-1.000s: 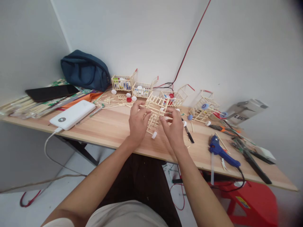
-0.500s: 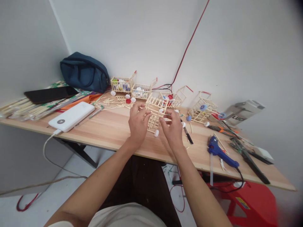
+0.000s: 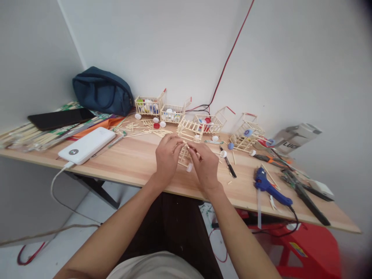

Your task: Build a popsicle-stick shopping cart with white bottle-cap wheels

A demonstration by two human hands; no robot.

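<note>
1. Head view: pinches w/ L hand (image 3: 167, 159), thumb + fingertips closed on pale stick bit (image 3: 185, 143); can't tell if loose or part of cart.
2. Pinches at same spot w/ R hand (image 3: 205, 162), fingertips closed, approx. touching L's.
3. Has stick cart (image 3: 189, 126) mid-table (image 3: 130, 164), right at fingertips, partly hidden by them; shows white wheel (image 3: 189, 167) just below.
4. Shows, along wall, 2 filled carts to L, incl. far-L cart (image 3: 147, 106), + 2 more to R, incl. far-R cart (image 3: 245, 137).
5. Shows loose sticks (image 3: 145, 131) L of cart, blk pen (image 3: 231, 169) near R hand, blue glue gun (image 3: 271, 189) further R.
6. Shows wht power bank (image 3: 87, 145) well L, nr blue bag (image 3: 103, 91).
</note>
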